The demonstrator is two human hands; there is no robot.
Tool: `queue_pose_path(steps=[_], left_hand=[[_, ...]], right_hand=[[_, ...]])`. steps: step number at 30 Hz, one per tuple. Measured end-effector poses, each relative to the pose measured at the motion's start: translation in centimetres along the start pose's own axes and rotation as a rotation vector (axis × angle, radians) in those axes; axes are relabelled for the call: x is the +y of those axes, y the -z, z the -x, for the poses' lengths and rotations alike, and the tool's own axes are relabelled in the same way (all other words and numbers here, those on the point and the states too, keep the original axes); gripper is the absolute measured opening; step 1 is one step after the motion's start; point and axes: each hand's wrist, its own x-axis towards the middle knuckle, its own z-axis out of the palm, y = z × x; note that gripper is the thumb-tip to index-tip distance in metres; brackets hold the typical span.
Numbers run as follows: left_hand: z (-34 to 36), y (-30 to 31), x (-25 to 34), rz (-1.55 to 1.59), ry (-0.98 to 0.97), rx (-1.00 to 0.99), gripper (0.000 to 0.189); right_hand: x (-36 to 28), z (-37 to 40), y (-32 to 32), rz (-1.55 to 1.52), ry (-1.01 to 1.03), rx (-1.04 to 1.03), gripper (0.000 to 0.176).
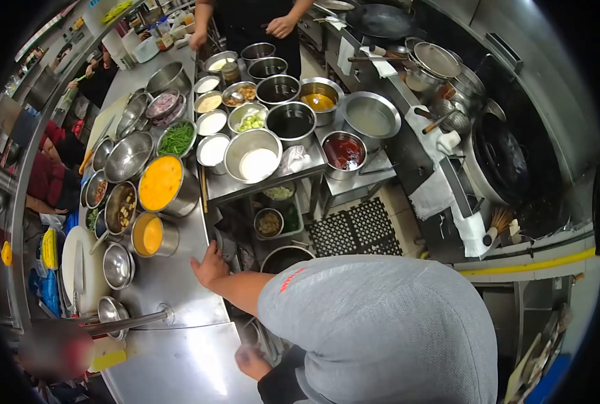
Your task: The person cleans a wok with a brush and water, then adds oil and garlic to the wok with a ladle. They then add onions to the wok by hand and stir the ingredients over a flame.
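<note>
My left hand [253, 362], below a black sleeve, is at the bottom beside the edge of the steel counter [192, 343]. Its fingers are blurred, and whether they hold anything is unclear. My right hand does not show. A co-worker in a grey shirt [387, 323] bends over in front of me, covering much of the lower view. That person's hand [211, 266] rests at the counter's edge. Farther up the counter stand a pot of orange liquid [153, 236], a larger orange-filled pot [160, 183] and a bowl of chopped greens [176, 139].
Several pots and tubs surround a white-filled pot [258, 163] on a steel stand. Another person in black [256, 23] stands beyond. Woks, including a large one [498, 158], line the right side. A black perforated mat [354, 227] covers floor. A knife [78, 269] lies on a white board.
</note>
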Motion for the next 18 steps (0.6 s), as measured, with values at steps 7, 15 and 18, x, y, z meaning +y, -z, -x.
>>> queue_pose_path(steps=[7, 15, 18], left_hand=[[3.8, -3.6, -1.3, -0.134, 0.033, -0.567, 0.021], [4.0, -1.2, -8.8, -0.852, 0.015, -0.373, 0.027], [4.6, -2.5, -7.8, -0.909, -0.045, -0.387, 0.027]], right_hand=[[3.5, -1.5, 1.9, 0.065, 0.2, -0.316, 0.078], [26.4, -8.8, 29.0, 0.346, -0.164, -0.494, 0.055], [36.2, -13.6, 42.0, 0.139, -0.418, 0.053, 0.035]])
